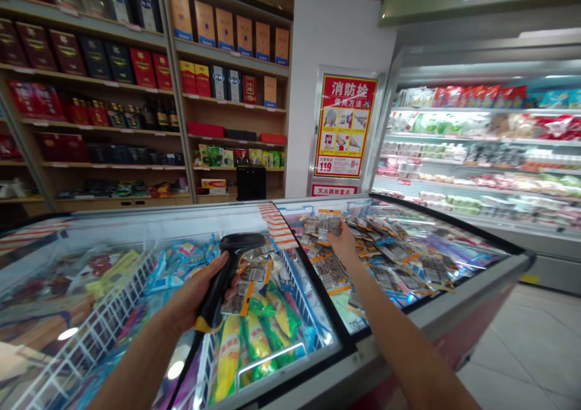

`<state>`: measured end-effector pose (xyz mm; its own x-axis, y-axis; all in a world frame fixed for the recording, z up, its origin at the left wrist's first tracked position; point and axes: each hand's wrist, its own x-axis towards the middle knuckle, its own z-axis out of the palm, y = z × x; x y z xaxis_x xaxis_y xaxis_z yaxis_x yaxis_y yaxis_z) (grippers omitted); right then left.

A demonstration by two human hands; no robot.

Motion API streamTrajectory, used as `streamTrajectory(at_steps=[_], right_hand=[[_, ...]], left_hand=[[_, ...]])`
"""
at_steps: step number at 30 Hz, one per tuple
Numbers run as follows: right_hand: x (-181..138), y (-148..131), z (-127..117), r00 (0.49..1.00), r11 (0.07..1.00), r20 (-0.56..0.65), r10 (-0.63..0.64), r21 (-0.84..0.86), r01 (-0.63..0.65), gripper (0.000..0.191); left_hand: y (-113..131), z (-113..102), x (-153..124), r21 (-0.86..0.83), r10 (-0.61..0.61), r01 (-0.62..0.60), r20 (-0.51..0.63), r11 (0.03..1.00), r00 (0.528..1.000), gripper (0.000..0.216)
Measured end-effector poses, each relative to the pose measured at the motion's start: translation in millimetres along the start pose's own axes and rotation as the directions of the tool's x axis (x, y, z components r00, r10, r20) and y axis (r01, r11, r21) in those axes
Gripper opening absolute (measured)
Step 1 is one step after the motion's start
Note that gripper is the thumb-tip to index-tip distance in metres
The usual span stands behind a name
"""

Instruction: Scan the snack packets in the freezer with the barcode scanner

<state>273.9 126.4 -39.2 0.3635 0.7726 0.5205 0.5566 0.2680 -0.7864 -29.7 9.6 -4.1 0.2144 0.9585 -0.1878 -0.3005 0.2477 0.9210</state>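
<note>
Left fingers (pixel 220 262) wrap the scanner (pixel 242 240); right fingers (pixel 344 227) pinch a packet (pixel 330 218) on the pile (pixel 390 247) atop the freezer (pixel 454 305). Lifting it by its edge should avoid dragging the others.

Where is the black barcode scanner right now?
In the head view, the black barcode scanner is left of centre, gripped in the left hand over the glass-topped case, right beside the orange-edged packets.
</note>
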Motion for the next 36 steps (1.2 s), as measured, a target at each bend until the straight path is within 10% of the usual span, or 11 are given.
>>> streamTrajectory(at_steps=[10, 24, 29, 36], right_hand=[[-18.4, 43.7, -73.9, 0.979, 0.969, -0.17, 0.112, -0.199, -0.145, 0.038], [-22.3, 59.2, -82.1, 0.959, 0.887, -0.284, 0.0, -0.442, -0.131, 0.045], [-21.4, 36.8, -63.6, 0.954, 0.859, -0.235, -0.185, -0.51, 0.041, 0.038], [-36.7, -24.5, 30.3, 0.954, 0.936, 0.25, -0.165, -0.266, 0.231, 0.021]], left_hand=[[-0.5, 2.9, -0.6, 0.025, -0.035, 0.035, -0.008, 0.999, 0.999, 0.023], [10.1, -1.1, -8.0, 0.024, -0.056, 0.058, -0.086, 0.998, 0.995, 0.023], [13.5, -11.2, -9.6, 0.005, -0.022, 0.022, -0.058, 1.0, 0.998, 0.023], [13.0, -16.0, -9.5, 0.022, -0.044, 0.046, -0.08, 0.999, 0.996, 0.024]])
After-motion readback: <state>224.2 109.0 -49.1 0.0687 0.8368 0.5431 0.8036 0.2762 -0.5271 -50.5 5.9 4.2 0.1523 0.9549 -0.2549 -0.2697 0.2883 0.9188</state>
